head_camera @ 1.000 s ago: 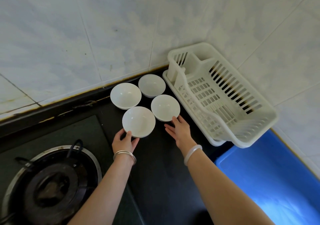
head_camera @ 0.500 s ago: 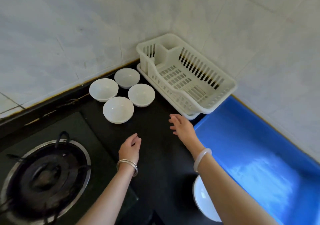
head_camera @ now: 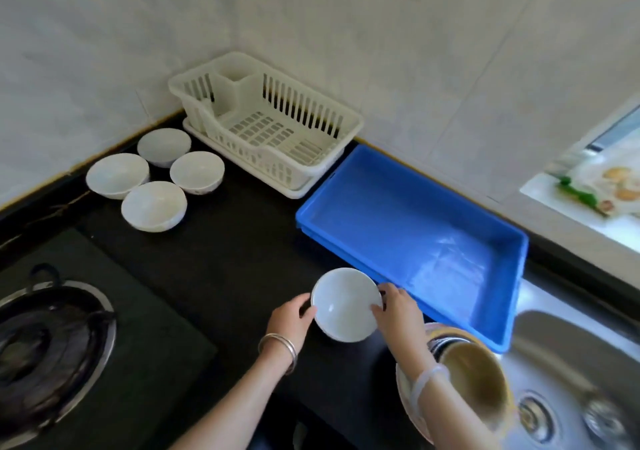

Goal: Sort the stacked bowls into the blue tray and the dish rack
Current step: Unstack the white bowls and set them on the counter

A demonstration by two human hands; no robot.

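Nearest me, just short of the blue tray's (head_camera: pixel 412 221) near corner, my left hand (head_camera: pixel 290 318) and right hand (head_camera: pixel 398 311) clasped a white bowl (head_camera: pixel 345 304) between them — fingers curled on opposite sides of its rim, over the black counter (head_camera: pixel 225 266). Right of that, against the tray's near end, other dishes (head_camera: pixel 474 377) sat blurred by the sink. Beyond the tray's far end stood the dish rack (head_camera: pixel 266 127) — and left of it four white bowls (head_camera: pixel 154 206), clustered upright.
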